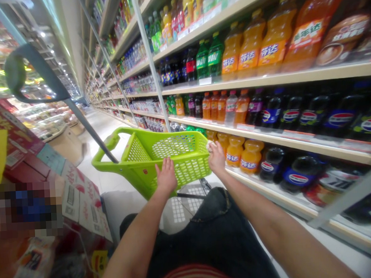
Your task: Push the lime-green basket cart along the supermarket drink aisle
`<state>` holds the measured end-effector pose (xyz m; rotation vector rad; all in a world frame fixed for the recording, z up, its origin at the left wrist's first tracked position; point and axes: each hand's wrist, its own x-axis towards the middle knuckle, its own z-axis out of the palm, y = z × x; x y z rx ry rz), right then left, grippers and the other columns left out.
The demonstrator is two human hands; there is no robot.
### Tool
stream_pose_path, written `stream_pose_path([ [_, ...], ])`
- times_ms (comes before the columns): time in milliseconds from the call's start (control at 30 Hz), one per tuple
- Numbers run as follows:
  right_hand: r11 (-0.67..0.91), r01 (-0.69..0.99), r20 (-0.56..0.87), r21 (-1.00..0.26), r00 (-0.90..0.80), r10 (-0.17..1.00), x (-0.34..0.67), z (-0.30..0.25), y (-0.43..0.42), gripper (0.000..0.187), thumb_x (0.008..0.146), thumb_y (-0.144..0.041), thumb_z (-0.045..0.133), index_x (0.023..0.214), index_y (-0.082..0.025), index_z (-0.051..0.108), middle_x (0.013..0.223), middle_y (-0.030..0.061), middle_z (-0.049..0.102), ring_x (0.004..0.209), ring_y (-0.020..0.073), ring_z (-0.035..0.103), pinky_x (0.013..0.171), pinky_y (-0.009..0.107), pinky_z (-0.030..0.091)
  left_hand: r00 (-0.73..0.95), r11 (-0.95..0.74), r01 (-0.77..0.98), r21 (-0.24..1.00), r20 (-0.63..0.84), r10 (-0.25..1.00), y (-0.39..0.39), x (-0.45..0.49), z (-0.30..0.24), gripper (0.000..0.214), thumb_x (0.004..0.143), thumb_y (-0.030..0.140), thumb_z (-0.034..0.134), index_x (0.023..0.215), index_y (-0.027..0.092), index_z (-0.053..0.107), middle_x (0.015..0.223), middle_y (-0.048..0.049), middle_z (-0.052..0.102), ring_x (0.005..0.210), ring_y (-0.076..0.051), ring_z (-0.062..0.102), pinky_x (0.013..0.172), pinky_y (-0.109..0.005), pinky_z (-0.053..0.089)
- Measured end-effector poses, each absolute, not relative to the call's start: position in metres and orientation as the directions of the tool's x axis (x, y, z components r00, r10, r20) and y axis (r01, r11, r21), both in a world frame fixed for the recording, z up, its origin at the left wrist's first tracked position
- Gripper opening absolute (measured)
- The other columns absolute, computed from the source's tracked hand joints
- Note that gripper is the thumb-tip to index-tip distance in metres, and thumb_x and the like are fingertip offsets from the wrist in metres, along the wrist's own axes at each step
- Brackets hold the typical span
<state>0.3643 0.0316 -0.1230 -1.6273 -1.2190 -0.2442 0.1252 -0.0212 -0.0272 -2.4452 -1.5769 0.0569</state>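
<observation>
A lime-green plastic shopping basket on wheels stands on the aisle floor in front of me, its grey pull handle slanting up to the left. My left hand grips the near rim of the basket, fingers curled over it. My right hand is closed on the basket's right corner, with something small and whitish showing at the fingers; I cannot make out what it is. My knee in dark jeans is raised below the basket.
Long shelves of soft-drink bottles run along the right: orange, green and dark cola bottles. Red cartons and boxes are stacked on the left. A pale floor aisle stretches ahead between them.
</observation>
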Motion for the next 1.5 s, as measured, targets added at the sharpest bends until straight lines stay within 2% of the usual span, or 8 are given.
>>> stream_pose_path([
  [167,0.19,0.857,0.74,-0.478,0.277,0.613,0.343,-0.117,0.026,0.046,0.074,-0.015,0.038,0.117,-0.013,0.053,0.131,0.0132,0.043,0.124,0.0273,0.034,0.1,0.05,0.03,0.4,-0.374,0.904,-0.206,0.102,0.911,-0.021,0.128,-0.03,0.074,0.068,0.013,0.037,0.139,0.008,0.017,0.149,-0.0067,0.007,0.136,-0.024,0.002,0.106,-0.057,0.01],
  [300,0.239,0.897,0.748,-0.371,0.137,0.649,0.327,-0.109,0.018,0.042,0.079,-0.026,0.041,0.119,-0.016,0.052,0.133,0.0123,0.042,0.124,0.0281,0.033,0.099,0.049,0.03,0.399,-0.373,0.906,-0.202,0.106,0.911,-0.022,0.128,-0.028,0.073,0.069,0.015,0.037,0.139,0.009,0.018,0.149,-0.0067,0.009,0.136,-0.025,0.002,0.106,-0.058,0.01],
  [433,0.13,0.903,0.729,-0.409,0.238,0.642,0.339,-0.11,0.019,0.036,0.083,-0.026,0.037,0.113,-0.019,0.056,0.131,0.011,0.044,0.12,0.0279,0.037,0.096,0.05,0.032,0.406,-0.378,0.905,-0.196,0.124,0.906,-0.022,0.12,-0.029,0.073,0.069,0.015,0.038,0.139,0.01,0.019,0.149,-0.0063,0.009,0.136,-0.024,0.002,0.107,-0.056,0.008],
  [567,0.112,0.895,0.729,-0.432,0.274,0.627,0.346,-0.112,0.023,0.037,0.083,-0.024,0.035,0.111,-0.015,0.058,0.128,0.0139,0.046,0.117,0.0272,0.04,0.095,0.047,0.034,0.401,-0.371,0.91,-0.185,0.17,0.9,-0.022,0.115,-0.034,0.072,0.07,0.015,0.038,0.139,0.01,0.019,0.149,-0.0069,0.008,0.137,-0.022,0.001,0.107,-0.054,0.006],
  [867,0.34,0.917,0.743,-0.208,-0.078,0.664,0.27,-0.094,0.015,0.037,0.085,-0.022,0.038,0.117,-0.018,0.054,0.132,0.011,0.042,0.123,0.0253,0.034,0.1,0.045,0.031,0.415,-0.384,0.906,-0.179,0.193,0.889,-0.024,0.111,-0.03,0.067,0.074,0.016,0.034,0.139,0.007,0.02,0.148,-0.0091,0.011,0.136,-0.022,0.005,0.107,-0.056,0.005],
  [1133,0.18,0.942,0.765,-0.282,0.107,0.635,0.306,-0.112,0.016,0.039,0.082,-0.017,0.038,0.119,-0.016,0.052,0.134,0.0131,0.039,0.123,0.0271,0.032,0.097,0.048,0.033,0.367,-0.326,0.925,-0.194,0.238,0.899,-0.019,0.095,-0.033,0.067,0.074,0.015,0.034,0.139,0.01,0.021,0.148,-0.0078,0.012,0.137,-0.021,0.004,0.108,-0.054,0.0],
  [1367,0.325,0.919,0.788,-0.222,-0.028,0.615,0.262,-0.11,0.028,0.04,0.082,-0.012,0.037,0.118,-0.014,0.052,0.132,0.0131,0.041,0.126,0.0255,0.029,0.101,0.046,0.031,0.412,-0.363,0.906,-0.218,0.258,0.874,-0.016,0.093,-0.032,0.062,0.076,0.014,0.03,0.138,0.011,0.023,0.148,-0.0079,0.016,0.136,-0.021,0.008,0.108,-0.054,0.002],
  [1500,0.327,0.915,0.779,-0.236,-0.023,0.626,0.256,-0.109,0.038,0.042,0.079,-0.009,0.037,0.118,-0.015,0.053,0.13,0.0137,0.043,0.124,0.0264,0.032,0.099,0.048,0.032,0.314,-0.265,0.942,-0.205,0.265,0.912,-0.006,0.072,-0.02,0.064,0.074,0.014,0.034,0.137,0.008,0.025,0.147,-0.0109,0.017,0.136,-0.025,0.01,0.106,-0.057,0.005],
])
